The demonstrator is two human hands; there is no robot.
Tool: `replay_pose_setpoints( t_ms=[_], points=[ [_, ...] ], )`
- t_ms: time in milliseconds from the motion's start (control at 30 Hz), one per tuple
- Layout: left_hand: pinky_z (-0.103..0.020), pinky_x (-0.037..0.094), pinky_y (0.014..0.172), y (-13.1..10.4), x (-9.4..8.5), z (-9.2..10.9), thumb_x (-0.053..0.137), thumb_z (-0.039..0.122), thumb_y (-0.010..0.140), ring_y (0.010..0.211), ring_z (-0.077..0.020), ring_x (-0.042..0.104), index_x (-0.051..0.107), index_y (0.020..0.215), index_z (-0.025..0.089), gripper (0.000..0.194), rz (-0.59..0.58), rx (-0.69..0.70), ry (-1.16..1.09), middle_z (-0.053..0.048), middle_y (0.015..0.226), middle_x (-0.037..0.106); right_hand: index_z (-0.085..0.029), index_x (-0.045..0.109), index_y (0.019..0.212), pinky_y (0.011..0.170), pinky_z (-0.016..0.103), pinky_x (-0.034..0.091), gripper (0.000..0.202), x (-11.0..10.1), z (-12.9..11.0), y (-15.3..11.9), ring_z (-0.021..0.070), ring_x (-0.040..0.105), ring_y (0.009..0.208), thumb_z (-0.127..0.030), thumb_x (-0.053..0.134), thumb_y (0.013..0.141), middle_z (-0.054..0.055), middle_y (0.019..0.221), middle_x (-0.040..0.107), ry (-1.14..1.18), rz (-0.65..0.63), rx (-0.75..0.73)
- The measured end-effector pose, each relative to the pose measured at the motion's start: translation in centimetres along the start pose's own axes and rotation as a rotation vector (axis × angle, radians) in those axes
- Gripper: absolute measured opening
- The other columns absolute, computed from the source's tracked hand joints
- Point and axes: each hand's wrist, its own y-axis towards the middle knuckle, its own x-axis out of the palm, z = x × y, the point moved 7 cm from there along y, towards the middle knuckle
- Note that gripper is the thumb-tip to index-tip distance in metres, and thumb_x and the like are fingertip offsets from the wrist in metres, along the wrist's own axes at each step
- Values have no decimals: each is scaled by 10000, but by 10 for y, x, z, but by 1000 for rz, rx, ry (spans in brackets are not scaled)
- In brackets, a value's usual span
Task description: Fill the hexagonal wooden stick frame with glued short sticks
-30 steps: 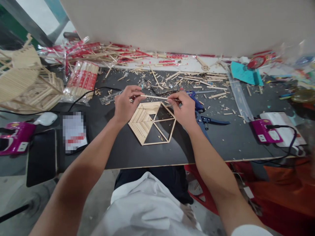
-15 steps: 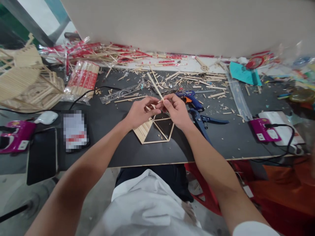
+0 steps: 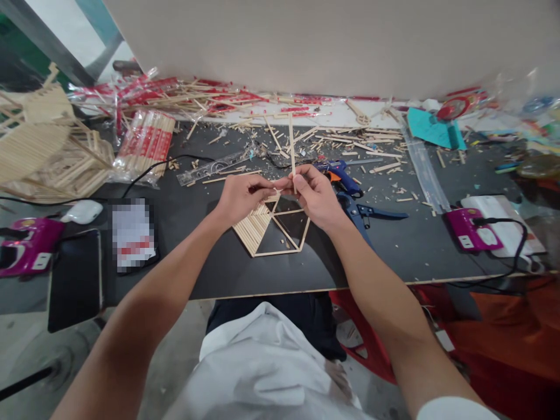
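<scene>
My right hand point(image 3: 315, 189) pinches a long pale wooden stick point(image 3: 292, 143), which points away from me, nearly straight up the view. Beside it, my left hand point(image 3: 245, 198) is closed in a pinch, its fingertips meeting those of the right; a tiny pale bit shows there, too small to name. Under both hands lies a hexagonal frame point(image 3: 277, 253) of glued sticks with spokes to its centre. Its left wedge is filled with parallel sticks point(image 3: 254, 230), and the far side is partly hidden by my hands.
A blue glue gun point(image 3: 345, 178) and dark blue cutters point(image 3: 363, 216) lie to the right. Offcuts point(image 3: 350, 140) litter the back. Packed chopsticks point(image 3: 146, 140), a stick model point(image 3: 39, 140), a phone point(image 3: 133, 233) and a dark tablet-like device point(image 3: 75, 280) are left; a magenta power adapter point(image 3: 472, 229) is right.
The stick in my right hand has swung from leaning left to nearly upright in the view. My left hand has shifted slightly left. The hexagonal frame has stayed in place.
</scene>
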Motion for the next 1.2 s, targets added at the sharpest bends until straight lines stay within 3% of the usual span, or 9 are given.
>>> replay_pose_setpoints(
  t_ms=[133, 233, 433, 533, 667, 767, 900, 1033, 1200],
  points=[
    [-247, 511, 607, 6, -20, -2, 744, 243, 822, 606, -131, 667, 801, 818, 199, 72, 147, 41, 46, -7, 716, 762, -288, 528, 986, 941, 407, 618, 468, -12, -1, 1, 197, 737, 1048, -720, 671, 879, 49, 1120, 765, -60, 63, -51],
    [-243, 533, 599, 9, -38, -15, 714, 263, 841, 598, -128, 667, 775, 844, 198, 90, 274, 1, 62, 1, 712, 748, -281, 552, 995, 907, 382, 621, 473, -23, 2, 4, 193, 716, 1064, -719, 681, 871, 63, 1229, 717, -100, 120, -78],
    [-307, 581, 721, 12, -80, -48, 630, 370, 948, 719, -165, 708, 719, 964, 225, 170, 502, -20, 251, -12, 829, 725, -286, 557, 964, 767, 330, 600, 532, -43, 6, 9, 172, 677, 881, -785, 672, 822, 24, 1004, 668, -183, 250, -128],
    [-339, 575, 839, 8, -95, -49, 615, 334, 975, 834, -189, 706, 707, 1004, 248, 129, 601, 37, 387, -30, 931, 731, -280, 564, 930, 730, 313, 572, 531, -47, 7, 10, 154, 640, 794, -767, 720, 789, 7, 926, 638, -150, 298, -148],
    [-426, 524, 1005, 7, -72, -38, 633, 223, 943, 1053, -272, 670, 719, 1092, 238, 172, 389, 84, 599, -100, 1128, 703, -275, 571, 919, 674, 310, 542, 557, -47, 8, 11, 144, 600, 700, -792, 717, 771, -16, 813, 595, -168, 336, -128],
    [-477, 490, 1047, 5, -39, -22, 551, 218, 992, 1126, -309, 635, 739, 1088, 204, 212, 190, 172, 655, -128, 1173, 692, -264, 580, 892, 633, 303, 510, 579, -46, 5, 9, 133, 563, 633, -816, 703, 767, -37, 718, 564, -210, 369, -126],
    [-454, 485, 1040, -2, 5, -2, 492, 284, 1049, 1131, -288, 626, 739, 1170, 187, 292, -89, 358, 644, -120, 1189, 717, -258, 577, 874, 597, 298, 486, 566, -38, 2, 7, 126, 544, 596, -808, 684, 796, -47, 670, 552, -231, 340, -134],
    [-456, 481, 1024, -5, 19, -1, 514, 284, 1043, 1144, -301, 602, 722, 1211, 165, 292, -158, 352, 660, -140, 1181, 706, -272, 549, 894, 625, 321, 540, 548, -28, 1, 5, 145, 600, 624, -806, 650, 828, -29, 712, 617, -236, 289, -119],
    [-428, 504, 966, -1, 16, -10, 487, 227, 1041, 1055, -287, 599, 736, 1130, 164, 272, -119, 281, 705, -131, 1074, 678, -272, 578, 940, 610, 336, 556, 494, -25, 0, 2, 179, 655, 707, -755, 647, 865, 10, 799, 674, -316, 260, -124]
  ],
)
